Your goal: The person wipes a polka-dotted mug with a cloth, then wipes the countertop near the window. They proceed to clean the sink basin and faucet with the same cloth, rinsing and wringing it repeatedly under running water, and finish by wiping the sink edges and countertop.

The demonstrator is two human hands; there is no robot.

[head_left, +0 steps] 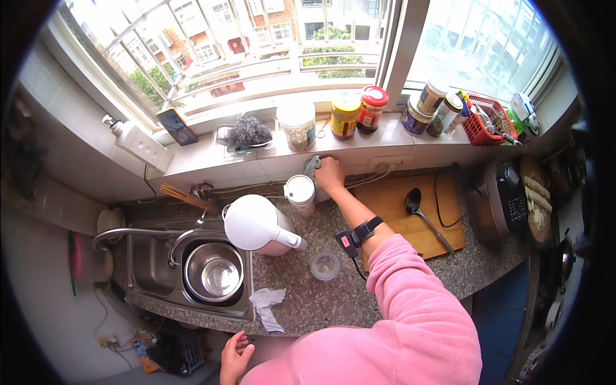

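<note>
Your right hand (pixel 330 174) has its fingers closed on one gray cloth (pixel 313 165), by the wall just under the window ledge (pixel 256 168). The fingertips are hidden, so you cannot tell how hard they squeeze. The cloth pokes out on the left side of that hand.

Just below and left of your grip is one white cup (pixel 299 194) with a lid. Farther left is one big white jug (pixel 249 221). Nearer to you than the cup is one small clear tub (pixel 326 265).

Up above your grip, on the ledge, stand one white tub (pixel 296 127), one jar with a yellow lid (pixel 345 117) and one jar with a red lid (pixel 371 110).

To the right of your grip lies one wooden board (pixel 378 199), with one black ladle (pixel 423 215) on it.

Well to the left, one steel pot (pixel 213 273) sits in the sink (pixel 151 266). One crumpled white paper (pixel 267 309) lies beside the sink.

Your left hand (pixel 236 357) is low and far from your grip, bare, with its fingers loosely spread.
</note>
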